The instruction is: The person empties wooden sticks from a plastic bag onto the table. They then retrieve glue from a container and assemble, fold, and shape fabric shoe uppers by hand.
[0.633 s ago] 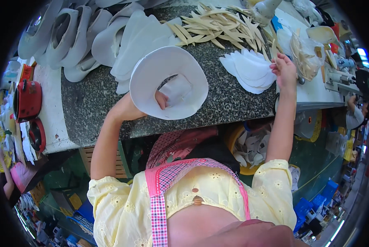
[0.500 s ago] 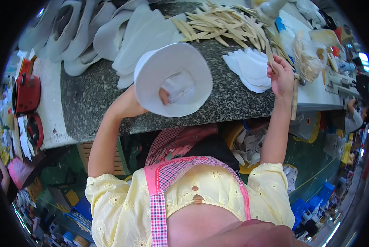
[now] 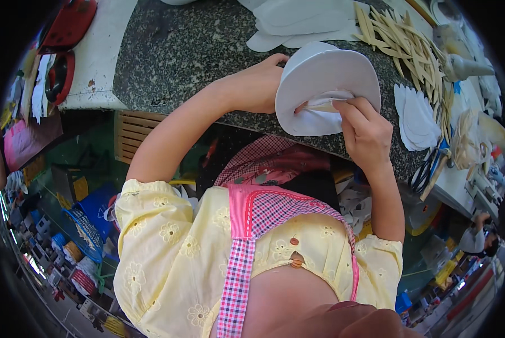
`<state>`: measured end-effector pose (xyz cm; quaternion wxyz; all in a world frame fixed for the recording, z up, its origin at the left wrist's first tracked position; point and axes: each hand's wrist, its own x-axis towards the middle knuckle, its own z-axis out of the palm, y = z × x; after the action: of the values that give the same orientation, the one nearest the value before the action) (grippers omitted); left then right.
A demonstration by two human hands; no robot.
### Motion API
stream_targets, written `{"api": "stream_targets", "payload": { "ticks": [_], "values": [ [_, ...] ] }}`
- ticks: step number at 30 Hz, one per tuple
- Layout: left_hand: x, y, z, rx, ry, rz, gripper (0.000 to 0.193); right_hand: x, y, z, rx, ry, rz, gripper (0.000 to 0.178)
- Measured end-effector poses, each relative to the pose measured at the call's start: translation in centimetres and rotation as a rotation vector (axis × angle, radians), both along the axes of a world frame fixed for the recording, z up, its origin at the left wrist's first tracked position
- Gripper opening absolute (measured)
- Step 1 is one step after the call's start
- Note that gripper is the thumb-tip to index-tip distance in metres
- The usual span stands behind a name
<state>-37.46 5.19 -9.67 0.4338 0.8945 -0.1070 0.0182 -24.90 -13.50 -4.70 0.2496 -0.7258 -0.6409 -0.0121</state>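
A white, flared tube-like piece (image 3: pixel 348 66), open at the end toward me, is held above the front edge of the worktop; it looks like a shoe upper. My left hand (image 3: pixel 256 85) is closed on its left side, and a fingertip shows inside the opening. Most of that hand's fingers are hidden behind the piece. Between thumb and fingers, my right hand (image 3: pixel 369 130) pinches a thin tan strip (image 3: pixel 322 106), with the strip's far end inside the opening.
Many pointed tan strips (image 3: pixel 410 48) lie heaped at the back right of the speckled worktop (image 3: pixel 179 56). White leaf-shaped pieces (image 3: pixel 415 121) fan out at the right, and larger white pieces (image 3: pixel 303 19) lie at the back. Red-and-black objects (image 3: pixel 61 76) sit at the left.
My right hand has come left and down with the tan strip, bringing its end into the white piece. That piece is tilted differently. The view has shifted too.
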Motion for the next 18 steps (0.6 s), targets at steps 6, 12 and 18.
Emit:
{"api": "stream_targets", "payload": {
  "ticks": [6, 12, 18],
  "values": [
    [-0.4, -0.6, 0.4, 0.149, -0.218, 0.062, 0.022, -0.3, 0.3, 0.2, -0.055, -0.011, -0.020, 0.019],
    [-0.5, -0.7, -0.1, 0.232, -0.265, 0.046, 0.022, 0.0, 0.6, 0.1, -0.128, -0.112, -0.024, 0.019],
    [-0.6, -1.0, 0.8, 0.161, -0.061, 0.016, 0.028, 0.2, 0.2, -0.7, -0.130, -0.169, -0.066, 0.020]
  ]
}}
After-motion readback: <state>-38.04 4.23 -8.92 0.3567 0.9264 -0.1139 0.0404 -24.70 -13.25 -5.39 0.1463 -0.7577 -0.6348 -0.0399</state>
